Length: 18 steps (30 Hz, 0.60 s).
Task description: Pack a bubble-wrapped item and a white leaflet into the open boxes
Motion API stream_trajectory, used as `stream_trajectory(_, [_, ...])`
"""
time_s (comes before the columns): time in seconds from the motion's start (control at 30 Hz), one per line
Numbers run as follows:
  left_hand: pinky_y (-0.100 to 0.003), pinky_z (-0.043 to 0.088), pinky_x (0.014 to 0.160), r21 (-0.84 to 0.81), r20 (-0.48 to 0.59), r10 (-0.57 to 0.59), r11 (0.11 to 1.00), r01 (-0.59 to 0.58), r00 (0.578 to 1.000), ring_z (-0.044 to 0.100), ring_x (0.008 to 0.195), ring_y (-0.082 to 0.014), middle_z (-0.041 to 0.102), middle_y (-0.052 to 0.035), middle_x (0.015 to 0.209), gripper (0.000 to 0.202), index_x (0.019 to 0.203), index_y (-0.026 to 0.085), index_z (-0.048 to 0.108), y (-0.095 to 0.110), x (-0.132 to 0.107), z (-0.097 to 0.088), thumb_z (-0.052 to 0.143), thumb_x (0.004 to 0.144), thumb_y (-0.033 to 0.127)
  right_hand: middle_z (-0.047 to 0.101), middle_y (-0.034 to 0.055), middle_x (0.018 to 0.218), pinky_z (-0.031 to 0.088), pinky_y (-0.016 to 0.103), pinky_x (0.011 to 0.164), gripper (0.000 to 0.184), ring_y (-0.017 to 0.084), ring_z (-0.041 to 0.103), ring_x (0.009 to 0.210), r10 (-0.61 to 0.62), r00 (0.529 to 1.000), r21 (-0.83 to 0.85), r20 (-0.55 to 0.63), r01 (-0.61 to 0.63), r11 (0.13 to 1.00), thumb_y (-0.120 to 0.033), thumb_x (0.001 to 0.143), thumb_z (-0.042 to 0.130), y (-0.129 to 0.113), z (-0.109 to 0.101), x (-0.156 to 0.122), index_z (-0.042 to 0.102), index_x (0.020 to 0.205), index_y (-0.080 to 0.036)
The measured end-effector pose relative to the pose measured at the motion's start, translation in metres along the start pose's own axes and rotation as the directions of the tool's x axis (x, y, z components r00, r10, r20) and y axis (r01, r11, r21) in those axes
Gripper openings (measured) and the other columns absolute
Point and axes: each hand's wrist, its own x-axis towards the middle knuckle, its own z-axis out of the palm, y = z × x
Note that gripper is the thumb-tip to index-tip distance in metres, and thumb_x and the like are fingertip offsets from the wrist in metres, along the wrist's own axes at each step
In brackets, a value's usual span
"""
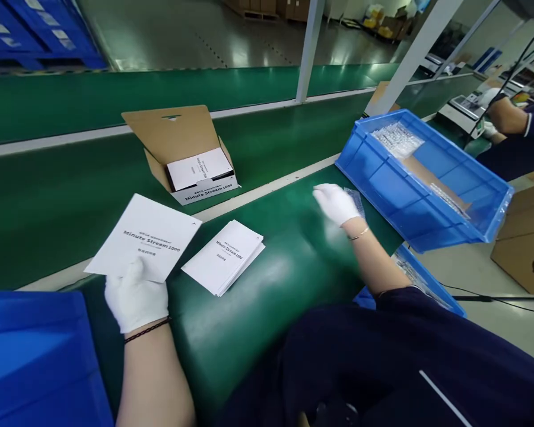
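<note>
My left hand (136, 299), in a white glove, pinches the lower edge of a white instruction booklet (137, 228) printed "Minute Stream 1000", thumb on top. Right of it, a small stack of similar booklets (222, 258) lies on the green work surface. Over the surface further right is my gloved right hand (337, 203); its fingers lie close together, and their undersides are hidden and blurred. Just beyond that wrist is a clear plastic packet (355, 200). An open cardboard box (211, 191) stands behind the stack, with a white booklet (199, 169) on top inside.
A blue bin (369, 160) at the right holds plastic-wrapped parts and cardboard. Another blue bin (35, 356) fills the lower left. A pale rail (267, 187) separates my surface from the green conveyor belt (276, 139). A co-worker's arm (511, 115) shows at the far right.
</note>
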Motion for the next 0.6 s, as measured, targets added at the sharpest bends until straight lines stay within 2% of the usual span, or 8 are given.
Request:
stream_trajectory(0.03, [-0.055,0.037,0.118,-0.026,0.020,-0.011,1.000,0.011,1.000,0.048,0.136,-0.0301,0.057,0.0031,0.141,0.048,0.125,0.032,0.062,0.000,0.000,0.000,0.071,0.078,0.038,0.064,0.0154,0.127,0.041,0.044,0.105,0.038,0.029,0.058,0.121,0.173,0.985,-0.123,-0.028,-0.175,0.977,-0.039,0.098,0.045,0.029,-0.012,0.002,0.066,0.121,-0.017])
stream_trajectory(0.1, [-0.056,0.035,0.120,-0.051,0.045,-0.002,0.999,0.005,0.999,0.045,0.138,-0.0301,0.057,0.0069,0.141,0.047,0.125,0.036,0.061,-0.002,-0.001,-0.001,0.070,0.080,0.037,0.064,0.0246,0.123,0.043,0.049,0.101,0.051,0.034,0.060,0.117,0.450,0.893,-0.246,0.001,-0.436,0.866,-0.047,0.098,0.043,0.080,-0.026,0.005,0.063,0.123,-0.009])
stream_trajectory(0.17, [-0.056,0.035,0.120,-0.079,0.063,0.029,0.997,-0.024,0.998,0.044,0.138,-0.0296,0.060,0.0116,0.137,0.039,0.121,0.039,0.064,-0.003,-0.001,-0.001,0.069,0.082,0.036,0.064,0.0295,0.120,0.045,0.047,0.097,0.063,0.036,0.062,0.114,0.540,0.839,-0.228,0.068,-0.514,0.827,-0.057,0.090,0.053,0.114,-0.027,0.004,0.062,0.121,-0.003])
stream_trajectory(0.2, [-0.056,0.035,0.121,-0.094,0.086,0.039,0.995,-0.031,0.996,0.043,0.139,-0.0290,0.060,0.0147,0.135,0.035,0.119,0.041,0.065,-0.004,-0.001,0.000,0.068,0.084,0.035,0.065,0.0294,0.116,0.047,0.044,0.095,0.065,0.036,0.064,0.110,0.535,0.839,-0.180,0.104,-0.513,0.839,-0.059,0.086,0.059,0.124,-0.024,0.003,0.064,0.116,-0.002])
stream_trajectory(0.33, [-0.054,0.035,0.121,-0.163,0.107,0.028,0.987,-0.010,0.994,0.041,0.141,-0.0285,0.063,0.0199,0.129,0.031,0.115,0.044,0.067,-0.005,-0.002,0.001,0.067,0.087,0.031,0.072,0.0164,0.087,0.052,0.035,0.077,0.039,0.028,0.069,0.085,0.413,0.896,0.007,0.165,-0.420,0.907,-0.048,0.075,0.072,0.126,-0.007,0.005,0.070,0.089,-0.012])
stream_trajectory(0.47, [-0.053,0.036,0.120,-0.208,-0.024,-0.048,0.977,0.041,0.999,0.047,0.137,-0.0305,0.065,0.0062,0.131,0.033,0.113,0.029,0.070,-0.006,-0.002,0.004,0.073,0.081,0.029,0.068,0.0071,0.070,0.052,0.034,0.067,0.028,0.023,0.066,0.069,0.260,0.929,0.182,0.263,-0.312,0.932,-0.037,0.065,0.077,0.087,0.002,0.016,0.066,0.077,-0.013])
stream_trajectory(0.53, [-0.052,0.039,0.117,-0.215,-0.084,-0.066,0.975,0.047,0.994,0.050,0.134,-0.0314,0.064,-0.0040,0.133,0.037,0.113,0.020,0.069,-0.007,-0.001,0.006,0.076,0.078,0.030,0.071,0.0066,0.081,0.053,0.034,0.071,0.036,0.023,0.067,0.074,0.029,0.920,0.477,0.391,-0.230,0.848,-0.036,0.064,0.079,0.060,0.006,0.020,0.068,0.090,-0.013])
stream_trajectory(0.6, [-0.051,0.042,0.114,-0.234,-0.101,-0.077,0.971,0.052,0.992,0.052,0.133,-0.0322,0.063,-0.0114,0.134,0.040,0.113,0.016,0.068,-0.007,0.000,0.007,0.078,0.076,0.030,0.073,0.0067,0.103,0.053,0.036,0.084,0.054,0.023,0.068,0.092,-0.234,0.862,0.720,0.449,-0.194,0.666,-0.033,0.061,0.083,0.035,0.011,0.023,0.067,0.110,-0.016])
